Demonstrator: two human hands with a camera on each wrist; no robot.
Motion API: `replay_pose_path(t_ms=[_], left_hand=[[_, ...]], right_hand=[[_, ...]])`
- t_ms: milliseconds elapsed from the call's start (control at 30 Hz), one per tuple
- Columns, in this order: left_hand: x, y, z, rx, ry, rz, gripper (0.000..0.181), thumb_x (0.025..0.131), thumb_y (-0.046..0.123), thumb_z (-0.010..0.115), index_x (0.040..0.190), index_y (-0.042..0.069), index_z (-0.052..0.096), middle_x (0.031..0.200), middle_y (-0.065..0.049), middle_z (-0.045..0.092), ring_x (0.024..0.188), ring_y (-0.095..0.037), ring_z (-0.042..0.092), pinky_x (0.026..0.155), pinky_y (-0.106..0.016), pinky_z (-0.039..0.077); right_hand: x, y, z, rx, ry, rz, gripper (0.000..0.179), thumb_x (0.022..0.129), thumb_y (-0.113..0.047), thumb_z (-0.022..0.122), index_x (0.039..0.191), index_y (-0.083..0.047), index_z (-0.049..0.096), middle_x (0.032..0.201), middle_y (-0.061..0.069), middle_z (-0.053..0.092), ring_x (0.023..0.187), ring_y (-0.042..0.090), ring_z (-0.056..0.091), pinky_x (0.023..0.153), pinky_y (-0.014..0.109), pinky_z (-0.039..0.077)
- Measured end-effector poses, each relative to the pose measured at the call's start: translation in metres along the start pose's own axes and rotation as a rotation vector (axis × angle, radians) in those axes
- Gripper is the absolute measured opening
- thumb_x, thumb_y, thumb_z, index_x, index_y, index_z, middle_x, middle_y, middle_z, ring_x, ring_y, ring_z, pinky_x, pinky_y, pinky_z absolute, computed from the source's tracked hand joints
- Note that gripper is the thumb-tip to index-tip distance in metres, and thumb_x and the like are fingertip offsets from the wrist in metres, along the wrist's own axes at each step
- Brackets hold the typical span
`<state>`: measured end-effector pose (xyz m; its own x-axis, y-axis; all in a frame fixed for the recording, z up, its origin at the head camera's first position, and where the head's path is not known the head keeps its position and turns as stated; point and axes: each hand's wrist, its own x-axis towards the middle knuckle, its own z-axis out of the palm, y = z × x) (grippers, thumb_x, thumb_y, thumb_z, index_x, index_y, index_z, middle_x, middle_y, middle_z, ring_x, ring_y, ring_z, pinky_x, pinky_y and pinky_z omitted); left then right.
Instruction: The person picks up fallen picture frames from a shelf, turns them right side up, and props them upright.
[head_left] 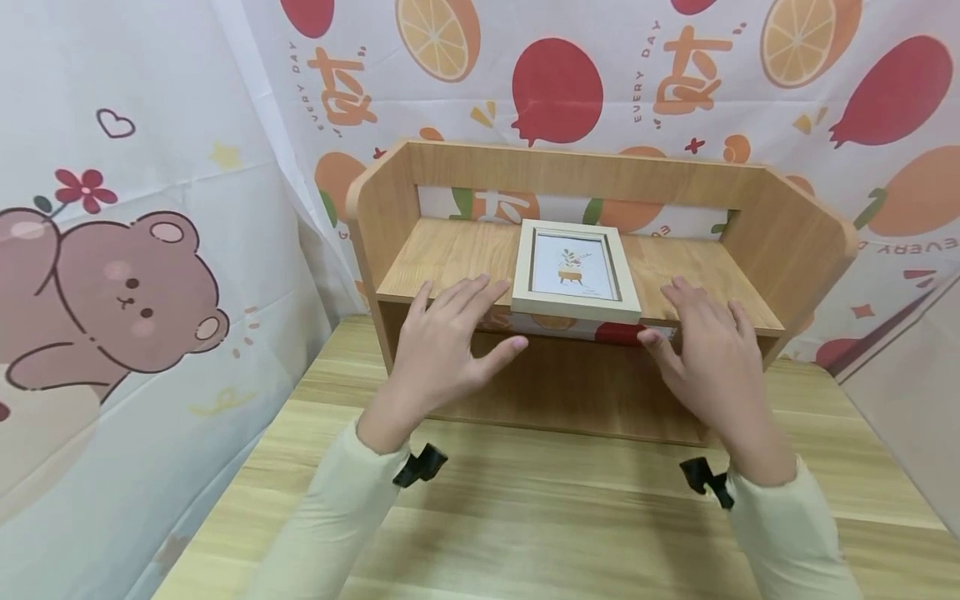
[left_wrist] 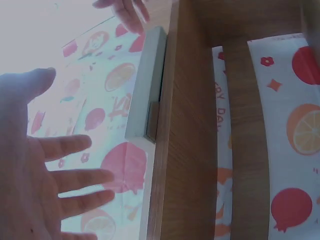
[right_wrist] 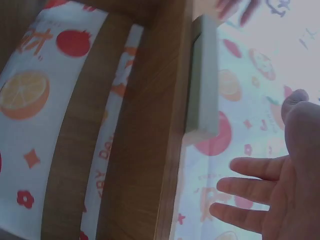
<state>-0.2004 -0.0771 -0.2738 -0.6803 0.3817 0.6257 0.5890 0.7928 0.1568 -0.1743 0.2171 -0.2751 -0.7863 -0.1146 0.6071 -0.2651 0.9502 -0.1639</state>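
A cream picture frame [head_left: 525, 271] with a potted-plant print lies face up on the upper board of a small wooden shelf [head_left: 450, 242]. Its near edge reaches the board's front edge. To its left is my left hand [head_left: 450, 342], fingers spread and nothing held. My right hand [head_left: 705, 346] is on the other side, likewise with loosely straight fingers and nothing in it. Both wrist views show a gap between the hand and the frame's side: the left fingers [left_wrist: 82, 180] and the right fingers [right_wrist: 245, 192] stand apart from it.
The shelf stands on a light wood-grain table [head_left: 525, 508], with raised side panels [head_left: 802, 225] and an open lower compartment. A fruit-print cloth [head_left: 622, 75] hangs behind it. A bear-print cloth [head_left: 142, 292] covers the left side.
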Motion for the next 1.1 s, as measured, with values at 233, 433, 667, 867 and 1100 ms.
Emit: replay_pose_path(t_ms=[233,433,667,867,1100], left_hand=[[0.033,-0.004,0.007,-0.149,0.018,0.008,0.063,0.087,0.055,0.055,0.138,0.019,0.053,0.138,-0.006,0.057,0.13,-0.025,0.051,0.111,-0.052,0.03],[0.05,-0.005,0.012,-0.339,-0.036,-0.039,0.09,0.081,0.084,0.03,0.14,0.02,0.051,0.141,-0.007,0.054,0.133,-0.025,0.048,0.107,-0.052,0.035],[0.066,-0.011,0.018,-0.469,-0.17,-0.168,0.083,0.081,0.076,0.047,0.144,0.022,0.045,0.149,-0.004,0.046,0.14,-0.024,0.039,0.111,-0.051,0.03],[0.076,-0.016,0.029,-0.474,-0.252,-0.25,0.075,0.084,0.057,0.06,0.147,0.021,0.042,0.152,-0.002,0.042,0.139,-0.024,0.039,0.109,-0.049,0.034],[0.086,-0.024,0.035,-0.459,-0.333,-0.303,0.078,0.084,0.057,0.062,0.148,0.018,0.039,0.15,-0.005,0.044,0.132,-0.023,0.048,0.106,-0.044,0.04]], right_hand=[[0.033,0.01,-0.004,0.034,-0.084,0.046,0.064,0.098,-0.053,0.042,0.139,-0.003,0.045,0.142,0.022,0.049,0.132,0.042,0.043,0.107,0.064,0.022],[0.048,0.015,0.0,0.126,-0.238,0.079,0.074,0.097,-0.06,0.033,0.144,-0.004,0.04,0.147,0.022,0.043,0.139,0.042,0.035,0.108,0.065,0.018],[0.059,0.021,0.007,0.213,-0.37,0.133,0.072,0.096,-0.055,0.043,0.146,-0.004,0.037,0.15,0.023,0.036,0.138,0.043,0.033,0.108,0.064,0.023],[0.065,0.026,0.013,0.327,-0.428,0.13,0.071,0.097,-0.049,0.045,0.147,0.001,0.033,0.146,0.027,0.038,0.127,0.043,0.045,0.103,0.06,0.038],[0.079,0.033,0.019,0.395,-0.513,0.148,0.075,0.097,-0.047,0.048,0.15,0.001,0.026,0.147,0.026,0.039,0.125,0.039,0.045,0.101,0.056,0.042]])
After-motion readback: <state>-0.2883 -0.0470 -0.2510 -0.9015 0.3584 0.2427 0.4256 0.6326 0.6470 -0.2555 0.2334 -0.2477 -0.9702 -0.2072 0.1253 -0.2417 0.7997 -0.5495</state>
